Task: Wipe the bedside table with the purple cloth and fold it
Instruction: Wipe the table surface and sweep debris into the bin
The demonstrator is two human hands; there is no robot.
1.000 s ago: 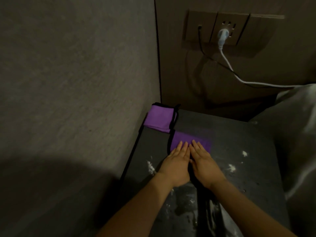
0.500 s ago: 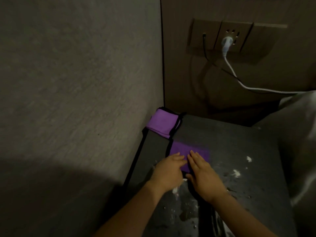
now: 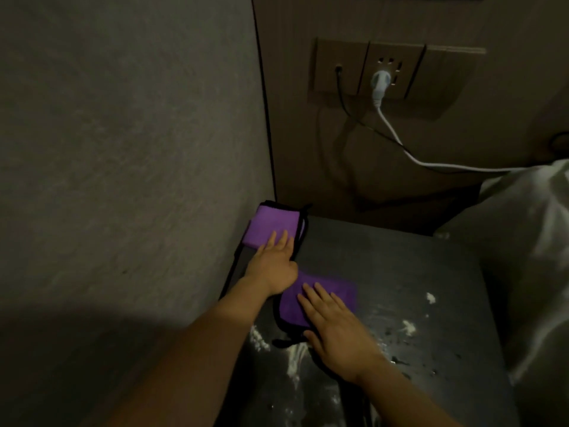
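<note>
Right hand (image 3: 335, 328) flat and released, palm down, pressing the near cloth (image 3: 320, 298); fingers spread over its near half, thumb at the black-trimmed near edge. Nothing grasped. Left hand (image 3: 275, 263) also flat and released, lying just beyond the near cloth, fingertips reaching onto a second purple piece, the far cloth (image 3: 271, 228), folded and tucked in the far left corner of the worktop (image 3: 400, 272) against the wall (image 3: 123, 149). Cannot tell whether near cloth and far cloth are one item or two; a black edge seems to run between them under the left hand.

Progress, as a judgement: wiping not finished. White crumbs (image 3: 408, 326) and powdery streaks to the right of the near cloth and nearer the camera than it, plus wet-looking smears along the near part of the worktop. Folding looks partly done: near cloth already a compact rectangle, being flattened. Left to do, probably: clear the remaining mess, then finish and square the fold.

Beyond the near cloth: socket panel (image 3: 391, 72) with a white plug (image 3: 380, 83) and cord on the back wall; pale bedding (image 3: 529, 241) to the right.
</note>
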